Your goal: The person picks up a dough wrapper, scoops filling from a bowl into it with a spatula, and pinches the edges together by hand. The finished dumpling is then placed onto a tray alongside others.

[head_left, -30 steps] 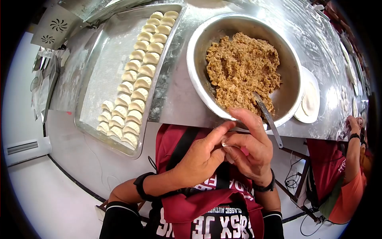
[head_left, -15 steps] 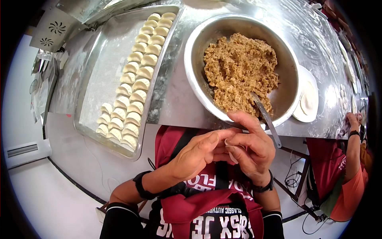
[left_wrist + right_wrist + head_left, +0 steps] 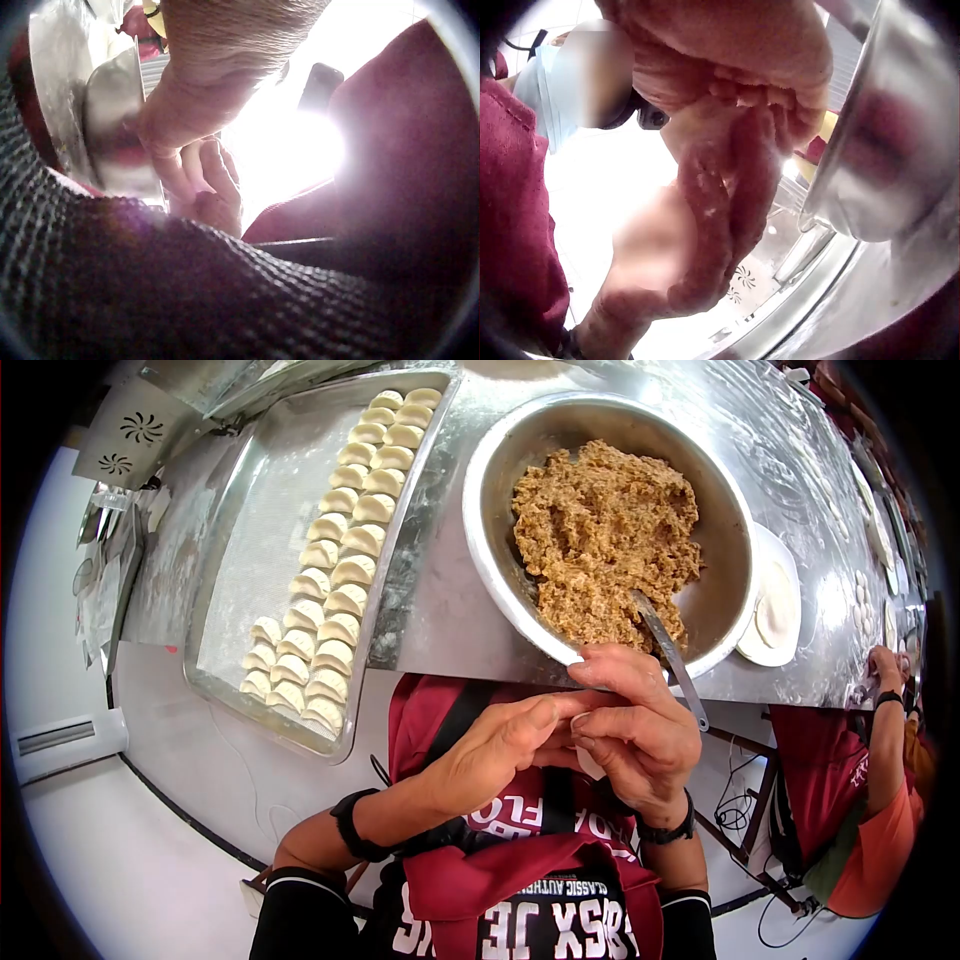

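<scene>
The table's (image 3: 435,575) bowl (image 3: 718,565) holds filling (image 3: 605,525), its tray (image 3: 262,520) dumplings (image 3: 352,570); right hand (image 3: 645,745) pinches dough (image 3: 590,764), left hand's (image 3: 495,752) grip unclear.

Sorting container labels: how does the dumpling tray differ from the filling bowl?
Shape: the tray is rectangular and shallow; the bowl is round and deep.
Contents: the tray carries folded dumplings in rows; the bowl holds loose brown filling.
Utensil: the bowl has a metal utensil leaning in it; the tray has none.
Shared: both look metal, and both show some bare inner surface.
</scene>
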`<action>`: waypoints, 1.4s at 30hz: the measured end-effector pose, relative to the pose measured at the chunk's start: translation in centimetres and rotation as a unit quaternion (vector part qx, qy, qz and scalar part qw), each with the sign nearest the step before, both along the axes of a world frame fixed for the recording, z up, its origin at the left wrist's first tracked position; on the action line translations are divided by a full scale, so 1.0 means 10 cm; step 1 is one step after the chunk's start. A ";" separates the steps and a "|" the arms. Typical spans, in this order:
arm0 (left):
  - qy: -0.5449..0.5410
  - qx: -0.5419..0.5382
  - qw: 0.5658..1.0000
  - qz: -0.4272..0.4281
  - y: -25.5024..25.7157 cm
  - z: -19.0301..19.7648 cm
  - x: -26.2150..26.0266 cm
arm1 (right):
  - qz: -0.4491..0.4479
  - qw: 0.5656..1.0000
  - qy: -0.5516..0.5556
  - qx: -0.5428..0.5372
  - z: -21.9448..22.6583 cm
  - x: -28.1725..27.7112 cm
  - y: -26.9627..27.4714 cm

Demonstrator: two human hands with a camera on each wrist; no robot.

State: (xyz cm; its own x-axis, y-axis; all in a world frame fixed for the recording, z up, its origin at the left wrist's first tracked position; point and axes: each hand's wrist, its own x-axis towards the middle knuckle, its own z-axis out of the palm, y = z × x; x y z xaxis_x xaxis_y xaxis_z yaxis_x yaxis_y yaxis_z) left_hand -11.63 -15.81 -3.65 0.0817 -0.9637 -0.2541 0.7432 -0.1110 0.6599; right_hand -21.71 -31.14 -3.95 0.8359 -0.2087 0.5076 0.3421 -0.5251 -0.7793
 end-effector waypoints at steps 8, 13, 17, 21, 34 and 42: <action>-0.037 0.006 0.999 0.000 0.00 -0.01 0.00 | -0.051 0.993 0.070 0.077 0.21 0.02 0.13; -0.051 -0.009 0.998 0.027 -0.02 0.05 -0.02 | 0.025 0.999 0.021 0.020 0.04 0.01 -0.01; -0.019 0.001 1.000 0.011 -0.02 -0.01 0.00 | 0.005 1.000 0.015 0.018 0.06 0.03 0.01; 0.016 0.016 1.000 0.010 -0.05 0.07 0.03 | -0.037 0.991 0.055 0.117 0.15 0.01 0.11; 0.084 0.006 0.996 0.042 -0.20 0.09 0.04 | -0.025 0.996 0.032 0.082 0.11 -0.01 0.05; 0.128 -0.001 0.988 0.087 -0.27 0.17 0.02 | -0.038 0.999 -0.001 -0.015 0.15 0.06 -0.02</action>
